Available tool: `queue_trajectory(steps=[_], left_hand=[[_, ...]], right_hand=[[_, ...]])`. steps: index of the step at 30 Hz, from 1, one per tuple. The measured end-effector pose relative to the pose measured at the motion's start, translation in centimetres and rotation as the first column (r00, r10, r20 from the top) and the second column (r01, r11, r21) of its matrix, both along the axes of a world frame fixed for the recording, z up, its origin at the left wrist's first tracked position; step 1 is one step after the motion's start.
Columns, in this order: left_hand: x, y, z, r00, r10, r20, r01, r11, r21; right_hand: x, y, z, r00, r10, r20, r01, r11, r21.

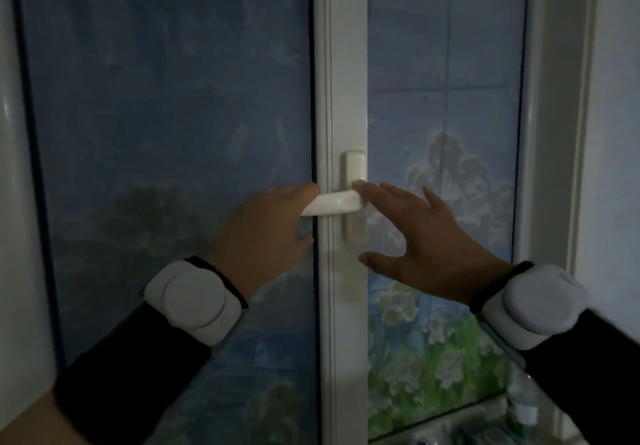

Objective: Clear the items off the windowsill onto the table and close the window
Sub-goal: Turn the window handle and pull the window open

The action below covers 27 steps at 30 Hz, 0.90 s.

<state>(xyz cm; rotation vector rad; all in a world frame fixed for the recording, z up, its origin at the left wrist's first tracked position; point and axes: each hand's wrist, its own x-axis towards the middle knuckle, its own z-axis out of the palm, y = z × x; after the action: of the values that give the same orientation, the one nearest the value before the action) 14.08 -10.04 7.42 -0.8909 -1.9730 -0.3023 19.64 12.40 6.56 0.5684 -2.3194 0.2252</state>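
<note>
While my left hand point(266, 226) grips the white plastic window handle point(332, 204) turned sideways, right hand point(426, 240) open, fingers spread, fingertip touching its hub.

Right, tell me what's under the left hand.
The left hand covers the tip of the white window handle, which points sideways. The grip itself is hidden. The right hand rests open beside it.

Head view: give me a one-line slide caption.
Left hand grips the sideways-turned white window handle while the open right hand rests fingertips at its base.
</note>
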Motion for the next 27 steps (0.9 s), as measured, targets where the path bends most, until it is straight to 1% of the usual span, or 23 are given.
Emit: queue_trajectory(steps=[2, 3, 6, 12, 15, 19, 24, 27], left_hand=[[0.9, 0.0, 0.1, 1.0, -0.005, -0.016, 0.005, 1.0, 0.008], [3.7, 0.3, 0.2, 1.0, -0.011, -0.003, 0.011, 1.0, 0.006], [5.7, 0.4, 0.3, 1.0, 0.008, -0.013, -0.007, 1.0, 0.025], [6.8, -1.0, 0.6, 0.996, 0.085, -0.026, -0.083, 0.995, 0.06], [8.6, -1.1, 0.7, 0.993, 0.12, 0.016, -0.121, 0.988, 0.092], [10.8, -1.8, 0.5, 0.981, 0.192, 0.027, -0.194, 0.974, 0.115], [12.9, -2.5, 0.5, 0.977, 0.21, 0.026, -0.212, 0.972, 0.103], [14.0, -3.0, 0.4, 0.972, 0.23, 0.055, -0.235, 0.966, 0.11]], right_hand=[[1.2, -0.3, 0.1, 1.0, -0.007, -0.014, 0.006, 1.0, -0.016], [4.3, -0.2, 0.1, 1.0, -0.021, -0.016, 0.021, 1.0, -0.019], [6.6, -0.3, -0.2, 0.999, -0.036, -0.039, 0.035, 0.999, -0.039], [7.2, -3.0, -0.8, 0.995, -0.056, -0.082, 0.054, 0.998, -0.024], [9.0, -3.2, -0.7, 0.995, -0.037, -0.093, 0.035, 0.999, -0.02], [11.1, -3.9, -0.5, 0.995, 0.002, -0.095, -0.002, 1.0, -0.002], [13.1, -4.2, -0.4, 0.997, 0.012, -0.075, -0.009, 0.999, 0.038], [14.2, -4.5, -0.4, 0.997, 0.035, -0.063, -0.032, 0.998, 0.045]])
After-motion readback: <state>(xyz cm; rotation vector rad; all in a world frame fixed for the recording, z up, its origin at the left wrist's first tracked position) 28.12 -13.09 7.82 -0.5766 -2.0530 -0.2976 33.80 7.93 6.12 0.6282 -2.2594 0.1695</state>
